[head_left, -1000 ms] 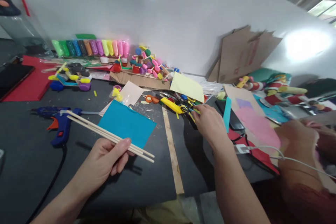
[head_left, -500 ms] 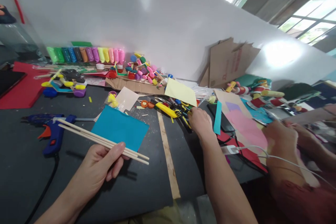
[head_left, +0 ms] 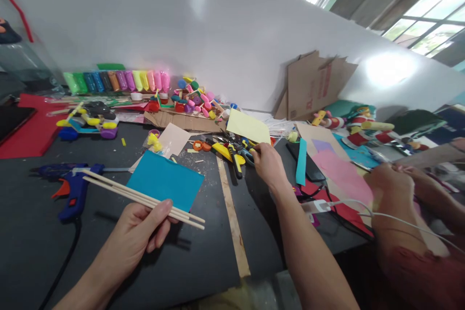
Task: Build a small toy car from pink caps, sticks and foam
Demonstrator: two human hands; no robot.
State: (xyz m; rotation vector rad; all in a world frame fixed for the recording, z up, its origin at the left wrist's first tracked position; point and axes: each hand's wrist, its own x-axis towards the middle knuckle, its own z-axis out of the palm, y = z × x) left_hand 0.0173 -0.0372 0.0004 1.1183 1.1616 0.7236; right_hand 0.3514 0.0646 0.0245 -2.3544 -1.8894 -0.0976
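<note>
My left hand (head_left: 147, 225) pinches a few thin wooden sticks (head_left: 141, 198) between thumb and fingers, raised over the dark table. Behind them lies a blue sheet (head_left: 167, 179). To their left, a blue hot glue gun (head_left: 72, 189) with an orange trigger rests on its side. My right hand (head_left: 269, 167) reaches into a heap of hand tools, its fingers curled at the heap's right side. Beside those fingers are yellow-and-black pliers (head_left: 235, 161), a yellow tool (head_left: 221, 151) and a dark blue-grey looped handle (head_left: 247, 157). What the fingertips grip is hidden.
A pale yellow sheet (head_left: 249, 126) overlaps the tools. Clay packs (head_left: 116, 81) and a small toy vehicle (head_left: 87, 123) stand at the back left. Right of my arm are a phone (head_left: 308, 164), a white cable (head_left: 348, 201) and a co-worker's arms (head_left: 392, 198).
My right hand has shifted slightly within the tool heap. The yellow-and-black pliers have moved left and turned, and the looped handle now shows. My left hand keeps the sticks in nearly the same place.
</note>
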